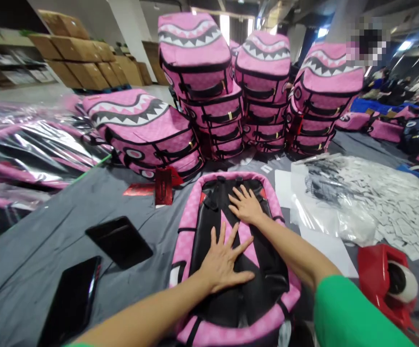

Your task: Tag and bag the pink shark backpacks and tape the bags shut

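A pink and black backpack (204,308) lies on the grey-covered table in front of me, its black back panel and straps facing up. My left hand (224,262) rests on the lower middle of that panel with fingers spread. Farther up on the right side, my right hand (246,206) is pressed flat near the top of the straps, fingers apart. Neither hand grips anything. Left of the backpack lie two dark phone- or tablet-like devices, one nearer (72,299) and one farther (121,241). Red tags (163,187) lie beyond its upper left corner.
Stacked pink backpacks (198,53) with shark-mouth prints stand behind. Plastic-wrapped bags (32,149) fill the left side. On the right are a red tape dispenser (372,270), clear plastic bags (332,207) and a heap of small white pieces (393,193). Cardboard boxes (79,50) stand farther back.
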Action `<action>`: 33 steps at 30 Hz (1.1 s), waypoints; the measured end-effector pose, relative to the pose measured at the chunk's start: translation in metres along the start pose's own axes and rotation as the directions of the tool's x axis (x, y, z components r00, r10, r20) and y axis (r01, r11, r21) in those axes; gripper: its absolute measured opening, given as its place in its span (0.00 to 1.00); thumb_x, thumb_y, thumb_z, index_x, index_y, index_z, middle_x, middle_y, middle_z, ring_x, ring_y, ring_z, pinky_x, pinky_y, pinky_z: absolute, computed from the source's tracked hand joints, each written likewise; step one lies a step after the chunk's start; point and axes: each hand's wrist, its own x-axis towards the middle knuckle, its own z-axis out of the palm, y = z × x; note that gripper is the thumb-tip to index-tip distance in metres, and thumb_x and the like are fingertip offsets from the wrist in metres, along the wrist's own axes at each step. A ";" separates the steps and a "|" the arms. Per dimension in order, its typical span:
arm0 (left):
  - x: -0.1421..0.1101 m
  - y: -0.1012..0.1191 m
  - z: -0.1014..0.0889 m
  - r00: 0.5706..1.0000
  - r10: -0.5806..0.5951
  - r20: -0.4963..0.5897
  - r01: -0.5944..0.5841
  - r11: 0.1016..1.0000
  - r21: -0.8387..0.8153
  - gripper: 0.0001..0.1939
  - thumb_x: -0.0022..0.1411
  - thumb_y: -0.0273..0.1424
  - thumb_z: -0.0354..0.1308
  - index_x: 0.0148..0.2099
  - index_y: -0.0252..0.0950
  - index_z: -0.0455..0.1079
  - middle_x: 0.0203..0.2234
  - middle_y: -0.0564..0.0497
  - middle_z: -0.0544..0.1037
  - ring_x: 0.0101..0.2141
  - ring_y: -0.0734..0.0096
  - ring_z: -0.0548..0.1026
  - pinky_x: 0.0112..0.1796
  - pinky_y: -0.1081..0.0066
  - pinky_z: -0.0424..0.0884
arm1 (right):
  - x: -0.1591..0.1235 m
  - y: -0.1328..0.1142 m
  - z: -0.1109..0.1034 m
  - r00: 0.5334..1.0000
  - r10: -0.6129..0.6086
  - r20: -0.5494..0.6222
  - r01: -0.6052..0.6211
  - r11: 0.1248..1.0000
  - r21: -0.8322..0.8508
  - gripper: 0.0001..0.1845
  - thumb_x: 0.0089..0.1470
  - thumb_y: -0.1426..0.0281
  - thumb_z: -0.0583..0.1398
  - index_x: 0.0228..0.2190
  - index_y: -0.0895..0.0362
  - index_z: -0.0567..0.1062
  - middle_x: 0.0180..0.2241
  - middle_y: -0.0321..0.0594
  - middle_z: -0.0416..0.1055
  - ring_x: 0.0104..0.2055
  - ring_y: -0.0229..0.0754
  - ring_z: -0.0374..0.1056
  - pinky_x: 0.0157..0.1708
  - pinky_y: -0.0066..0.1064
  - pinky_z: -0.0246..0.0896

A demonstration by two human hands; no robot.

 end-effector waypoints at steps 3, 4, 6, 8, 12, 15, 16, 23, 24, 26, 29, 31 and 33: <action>0.009 0.000 -0.012 0.995 -0.030 0.093 0.029 0.999 0.018 0.48 0.54 0.66 0.53 0.71 0.56 0.48 0.72 0.38 0.44 0.67 0.18 0.37 0.55 0.20 0.39 | 0.003 0.005 -0.008 0.999 0.044 -0.013 -0.039 0.966 0.254 0.17 0.62 0.66 0.60 0.52 0.55 0.77 0.62 0.45 0.66 0.70 0.55 0.50 0.67 0.57 0.42; 0.011 0.001 -0.017 0.992 -0.035 0.122 0.032 0.999 0.024 0.48 0.54 0.66 0.54 0.71 0.56 0.48 0.72 0.37 0.44 0.67 0.18 0.37 0.55 0.20 0.40 | 0.000 0.006 -0.018 0.997 0.064 -0.036 -0.049 0.947 0.318 0.17 0.64 0.66 0.58 0.51 0.54 0.77 0.60 0.44 0.69 0.68 0.52 0.56 0.65 0.53 0.48; 0.011 0.006 -0.029 0.986 -0.042 0.161 0.039 0.999 0.025 0.48 0.54 0.65 0.54 0.71 0.55 0.49 0.72 0.37 0.43 0.67 0.19 0.39 0.55 0.20 0.42 | -0.019 0.009 -0.044 0.990 0.100 -0.101 -0.056 0.926 0.374 0.19 0.67 0.64 0.51 0.53 0.55 0.75 0.57 0.44 0.72 0.62 0.46 0.64 0.61 0.46 0.59; 0.003 0.020 -0.038 0.989 -0.070 0.129 0.068 0.998 0.019 0.46 0.57 0.64 0.53 0.71 0.54 0.50 0.72 0.36 0.41 0.68 0.20 0.41 0.55 0.20 0.44 | -0.059 0.014 -0.067 0.972 0.145 -0.182 -0.067 0.924 0.377 0.23 0.68 0.61 0.48 0.53 0.56 0.74 0.55 0.46 0.73 0.58 0.45 0.68 0.57 0.43 0.64; -0.036 0.075 -0.027 1.000 0.006 -0.015 -0.006 1.000 -0.006 0.51 0.58 0.64 0.51 0.74 0.44 0.43 0.71 0.31 0.45 0.68 0.28 0.44 0.58 0.26 0.48 | -0.183 0.023 -0.090 0.890 0.325 -0.321 -0.165 0.883 0.439 0.24 0.63 0.54 0.51 0.44 0.55 0.78 0.44 0.47 0.77 0.47 0.48 0.74 0.47 0.41 0.70; -0.067 0.113 0.007 0.990 0.113 -0.081 -0.110 0.993 0.037 0.51 0.60 0.59 0.54 0.74 0.36 0.43 0.67 0.30 0.59 0.66 0.36 0.57 0.59 0.35 0.59 | -0.269 0.023 -0.087 0.752 0.559 -0.349 -0.339 0.783 0.522 0.22 0.58 0.51 0.55 0.36 0.53 0.80 0.38 0.46 0.79 0.42 0.50 0.75 0.43 0.40 0.71; -0.073 0.120 0.020 0.988 0.113 -0.108 -0.107 0.992 0.066 0.50 0.61 0.57 0.56 0.73 0.34 0.47 0.65 0.31 0.62 0.65 0.39 0.61 0.59 0.40 0.64 | -0.290 0.021 -0.083 0.713 0.610 -0.346 -0.380 0.750 0.541 0.22 0.57 0.49 0.56 0.34 0.53 0.80 0.37 0.46 0.79 0.40 0.51 0.75 0.42 0.41 0.71; -0.074 0.110 0.044 0.980 0.164 -0.115 -0.140 0.971 0.195 0.38 0.63 0.41 0.61 0.69 0.31 0.57 0.63 0.36 0.67 0.61 0.50 0.69 0.56 0.58 0.73 | -0.315 0.003 -0.042 0.686 0.679 -0.262 -0.386 0.645 0.660 0.27 0.53 0.44 0.57 0.33 0.53 0.80 0.34 0.46 0.79 0.37 0.52 0.77 0.36 0.41 0.74; -0.074 0.108 0.041 0.975 0.190 -0.115 -0.161 0.961 0.225 0.34 0.65 0.36 0.58 0.69 0.32 0.58 0.63 0.38 0.68 0.60 0.53 0.70 0.55 0.61 0.73 | -0.310 0.000 -0.037 0.698 0.669 -0.255 -0.370 0.643 0.671 0.26 0.54 0.45 0.56 0.34 0.54 0.80 0.36 0.46 0.79 0.37 0.51 0.77 0.36 0.41 0.75; -0.077 0.109 0.040 0.957 0.252 -0.147 -0.197 0.930 0.310 0.28 0.68 0.27 0.51 0.69 0.32 0.59 0.61 0.41 0.70 0.59 0.58 0.72 0.53 0.65 0.74 | -0.298 -0.007 -0.033 0.713 0.646 -0.273 -0.346 0.663 0.664 0.25 0.57 0.47 0.55 0.39 0.54 0.79 0.40 0.47 0.79 0.39 0.51 0.76 0.37 0.40 0.75; -0.087 0.115 0.060 0.872 0.393 -0.292 -0.241 0.864 0.442 0.23 0.69 0.26 0.47 0.64 0.31 0.65 0.56 0.43 0.76 0.53 0.59 0.77 0.47 0.69 0.77 | -0.279 -0.014 -0.035 0.739 0.567 -0.365 -0.304 0.764 0.569 0.24 0.59 0.51 0.55 0.47 0.53 0.77 0.47 0.47 0.76 0.48 0.51 0.74 0.47 0.44 0.73; -0.097 0.118 0.082 0.775 0.483 -0.409 -0.259 0.832 0.491 0.20 0.69 0.26 0.48 0.60 0.33 0.69 0.50 0.46 0.81 0.47 0.63 0.81 0.42 0.73 0.77 | -0.269 -0.016 -0.038 0.774 0.480 -0.414 -0.280 0.845 0.456 0.25 0.59 0.53 0.56 0.53 0.52 0.74 0.54 0.48 0.72 0.57 0.52 0.69 0.57 0.48 0.66; -0.104 0.119 0.095 0.737 0.524 -0.427 -0.314 0.825 0.470 0.18 0.69 0.25 0.49 0.58 0.37 0.70 0.46 0.49 0.83 0.43 0.66 0.82 0.38 0.76 0.77 | -0.264 -0.017 -0.036 0.819 0.404 -0.407 -0.271 0.898 0.348 0.29 0.57 0.55 0.60 0.58 0.50 0.70 0.61 0.47 0.64 0.64 0.53 0.62 0.62 0.51 0.60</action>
